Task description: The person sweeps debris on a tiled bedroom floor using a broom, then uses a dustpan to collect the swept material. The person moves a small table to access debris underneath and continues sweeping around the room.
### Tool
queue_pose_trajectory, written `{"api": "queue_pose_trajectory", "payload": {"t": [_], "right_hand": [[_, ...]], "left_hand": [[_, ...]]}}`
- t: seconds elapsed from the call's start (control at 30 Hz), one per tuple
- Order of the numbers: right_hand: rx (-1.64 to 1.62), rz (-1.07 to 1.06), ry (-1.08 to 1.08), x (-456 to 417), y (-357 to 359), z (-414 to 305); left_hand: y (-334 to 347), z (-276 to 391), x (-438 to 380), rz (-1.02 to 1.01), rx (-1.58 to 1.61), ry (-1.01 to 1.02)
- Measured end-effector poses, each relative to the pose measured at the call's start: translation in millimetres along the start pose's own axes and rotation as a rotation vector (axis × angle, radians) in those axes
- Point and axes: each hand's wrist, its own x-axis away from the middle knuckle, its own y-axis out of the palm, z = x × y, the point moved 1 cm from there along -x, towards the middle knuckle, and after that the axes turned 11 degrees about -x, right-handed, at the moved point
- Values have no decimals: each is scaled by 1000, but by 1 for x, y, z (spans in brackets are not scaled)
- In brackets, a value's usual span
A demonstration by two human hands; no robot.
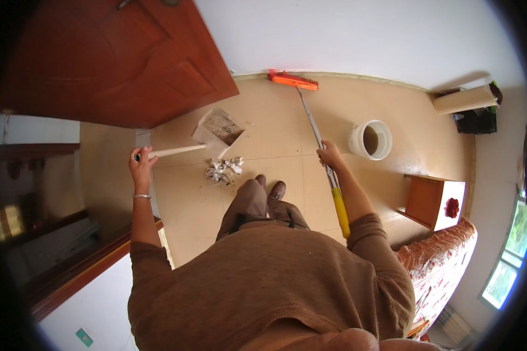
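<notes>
My left hand (142,163) grips the pale handle (178,151) of a long-handled dustpan near its end. The dustpan's white box (219,129) rests on the tiled floor, with dirt inside. Just below it lies a pile of crumpled white paper and debris (223,170). My right hand (331,155) is closed around the grey shaft (311,117) of a broom, whose yellow grip (340,213) runs along my forearm. Out by the wall's base is the broom's orange head (295,82) with red bristles, touching or very close to the skirting.
A white bucket (382,139) of murky liquid stands right of the broom. A wooden door (127,66) hangs open at upper left. Farther right are a small wooden cabinet (426,199), a bed or sofa under a patterned cover (441,259), and a cream roll (465,100) beside a black bag (478,120).
</notes>
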Motion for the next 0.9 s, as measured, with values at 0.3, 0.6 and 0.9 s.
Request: {"api": "queue_pose_trajectory", "payload": {"t": [0.3,0.6,0.9], "right_hand": [[-16,-74,106,88,56,10],[23,-2,-18,7,177,-7],[169,-47,139,156,195,78]], "left_hand": [[-87,-18,43,69,15,-47],[-165,-66,43,-23,-110,-66],[-243,-163,34,52,-93,-162]]}}
